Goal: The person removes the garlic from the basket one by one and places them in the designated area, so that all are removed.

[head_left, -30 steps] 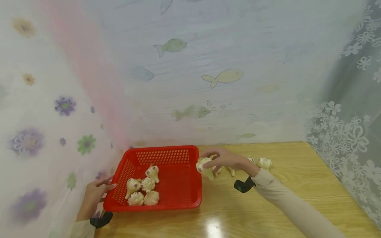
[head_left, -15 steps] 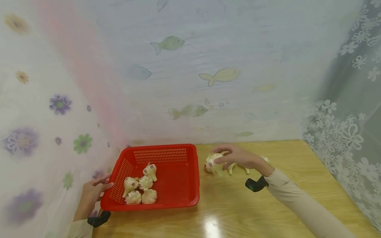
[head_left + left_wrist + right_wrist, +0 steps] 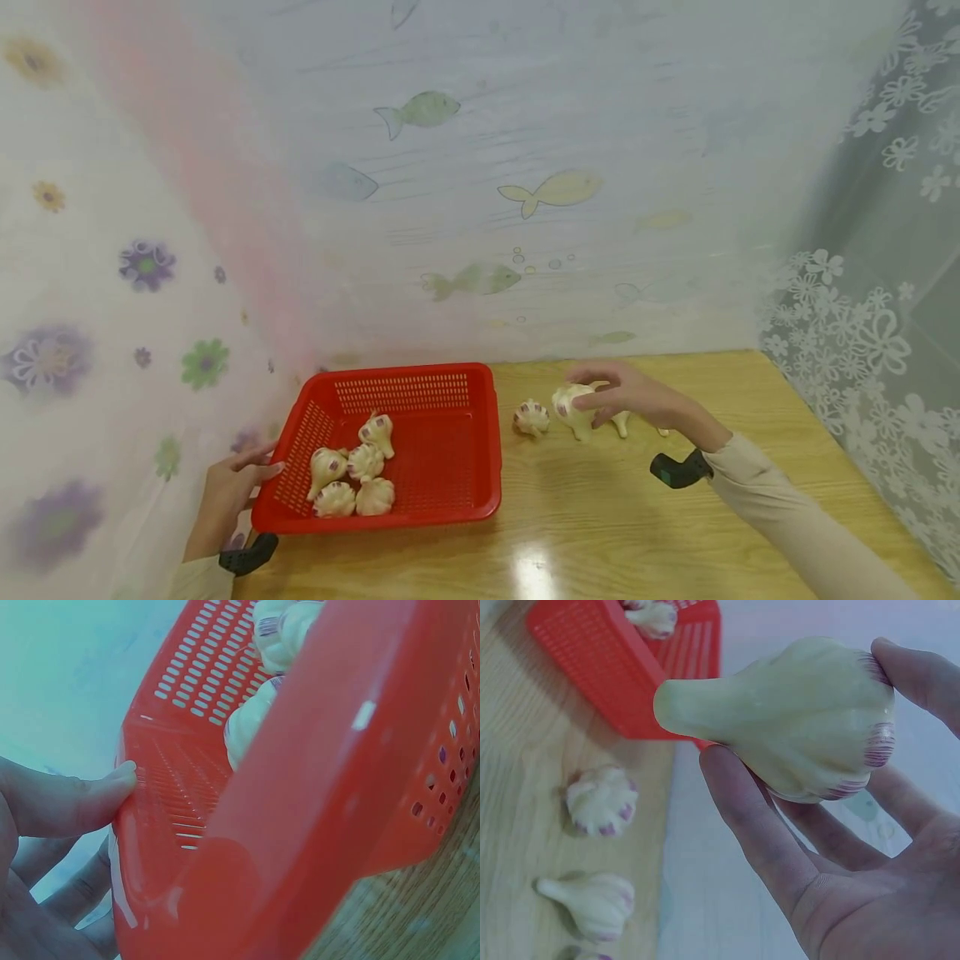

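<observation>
My left hand [image 3: 228,493] holds the left side of a red plastic basket [image 3: 438,471]. In the left wrist view its thumb lies on the rim, and the other fingers are outside the wall. Several whitish garlic bulbs [image 3: 365,461] with purple marks lie in the basket's left half. Right of the basket, my right hand [image 3: 637,396] holds a garlic bulb [image 3: 810,724] above the table. The right wrist view shows it between thumb and fingertips, its stem pointing left. Below it, a round bulb [image 3: 602,801] and a stemmed bulb [image 3: 596,906] lie on the table.
The wooden table [image 3: 600,517] carries a row of bulbs near the back, partly hidden by my right hand. A fish-patterned curtain [image 3: 480,208] hangs behind, a flowered one [image 3: 150,333] on the left. A grey flowered panel [image 3: 847,325] stands right.
My right hand has moved right with the garlic bulb, from beside the basket's right rim to over the row. The round bulb on the table is now uncovered. My left hand stays on the basket.
</observation>
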